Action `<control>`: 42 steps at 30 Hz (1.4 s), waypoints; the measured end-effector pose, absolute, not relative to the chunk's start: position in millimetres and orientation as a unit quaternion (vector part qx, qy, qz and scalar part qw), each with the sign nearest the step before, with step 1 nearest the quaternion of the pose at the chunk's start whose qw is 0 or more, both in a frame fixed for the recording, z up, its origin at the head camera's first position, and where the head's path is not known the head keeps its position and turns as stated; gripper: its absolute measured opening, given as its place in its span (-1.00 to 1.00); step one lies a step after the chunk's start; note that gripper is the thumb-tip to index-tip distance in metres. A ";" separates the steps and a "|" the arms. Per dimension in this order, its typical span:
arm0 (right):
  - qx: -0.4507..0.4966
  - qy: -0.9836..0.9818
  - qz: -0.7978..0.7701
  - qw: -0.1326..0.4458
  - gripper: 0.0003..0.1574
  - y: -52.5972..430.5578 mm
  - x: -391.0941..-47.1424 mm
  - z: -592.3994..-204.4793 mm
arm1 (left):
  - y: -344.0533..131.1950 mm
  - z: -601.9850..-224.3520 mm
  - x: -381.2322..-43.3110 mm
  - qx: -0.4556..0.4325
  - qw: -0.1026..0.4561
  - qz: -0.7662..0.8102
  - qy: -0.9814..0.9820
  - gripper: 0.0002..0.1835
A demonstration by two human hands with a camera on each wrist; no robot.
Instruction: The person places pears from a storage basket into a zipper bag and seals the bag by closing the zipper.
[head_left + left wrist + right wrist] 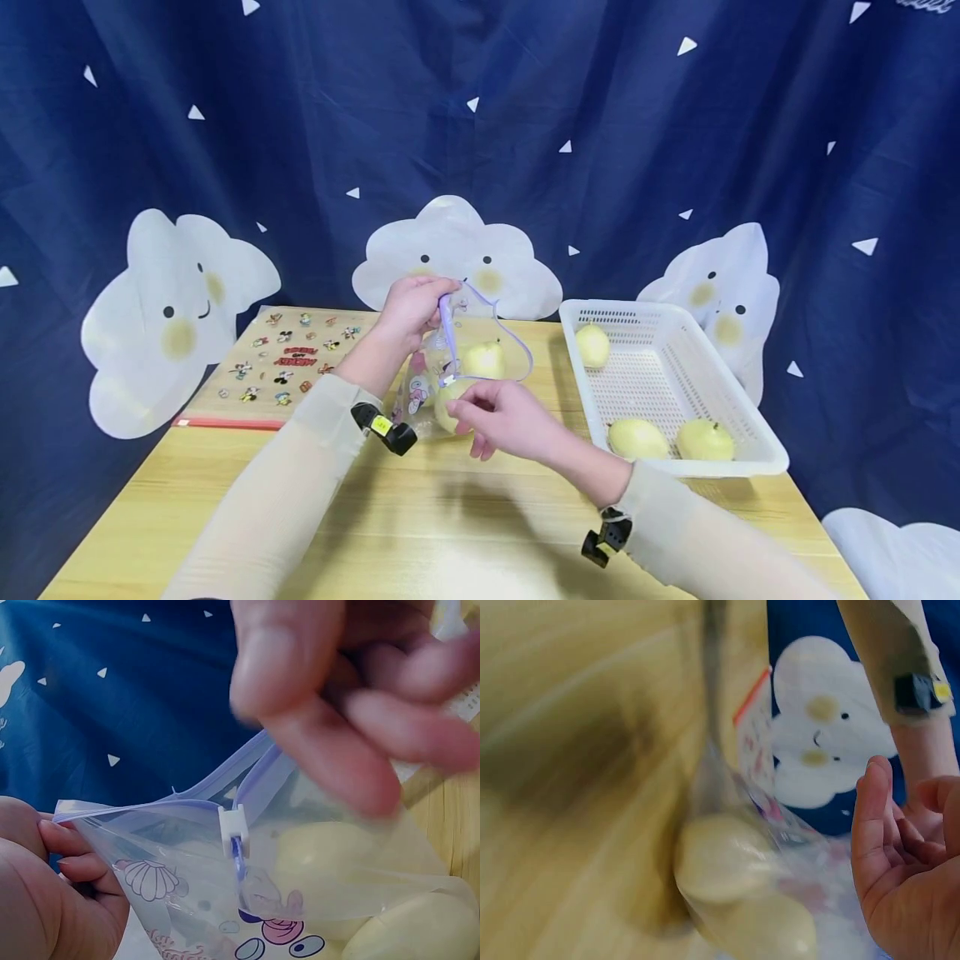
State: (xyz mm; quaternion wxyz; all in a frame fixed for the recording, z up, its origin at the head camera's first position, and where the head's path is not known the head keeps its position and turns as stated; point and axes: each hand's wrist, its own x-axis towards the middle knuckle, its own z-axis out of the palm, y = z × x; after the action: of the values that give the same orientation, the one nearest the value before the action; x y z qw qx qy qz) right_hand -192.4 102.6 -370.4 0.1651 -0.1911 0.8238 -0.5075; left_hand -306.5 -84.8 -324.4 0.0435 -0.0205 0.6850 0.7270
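Note:
A clear zip bag (415,398) with a purple zip edge and printed pictures stands on the table, its mouth spread wide. My left hand (411,310) pinches one upper corner of the mouth. Pears (483,360) show through the plastic, low in the bag. In the left wrist view a white zip slider (233,832) sits on the purple edge. My right hand (513,417) is in front of the bag, just below the slider, with loosely bent fingers and nothing held. The right wrist view shows two pears (724,855) side by side in the bag.
To the right stands a white plastic basket (645,379) with three pears (637,438) in it. A flat, larger zip bag (255,387) with cartoon figures and a red edge lies at the left. A dark blue curtain (450,150) hangs behind the wooden table (435,517).

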 end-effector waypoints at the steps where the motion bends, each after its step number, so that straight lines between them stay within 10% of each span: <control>1: -0.183 0.819 -0.517 0.168 -0.58 98.4 -191.9 -373.9 | -85.0 -324.7 -306.5 -0.021 0.044 0.727 0.685 -0.83; 11: -0.065 0.768 -0.624 0.133 -0.36 67.1 -199.9 -391.9 | -85.2 -326.0 -303.8 -0.016 0.043 0.733 0.678 -0.82; 35: -0.117 0.915 -0.380 -0.072 -0.65 159.3 -261.2 -337.3 | -103.0 -309.2 -280.7 0.005 -0.024 0.618 0.786 -0.77; 42: -0.133 0.918 -0.360 -0.104 -0.80 189.4 -267.4 -328.6 | -107.4 -297.8 -261.5 0.072 0.056 0.553 0.828 -0.71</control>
State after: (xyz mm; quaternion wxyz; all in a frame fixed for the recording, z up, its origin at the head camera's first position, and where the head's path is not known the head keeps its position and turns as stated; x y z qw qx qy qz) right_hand -267.4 189.4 -328.6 -0.1036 -0.1333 0.9177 -0.3596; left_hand -261.5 -107.4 -297.8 0.0565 0.0720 0.8284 0.5527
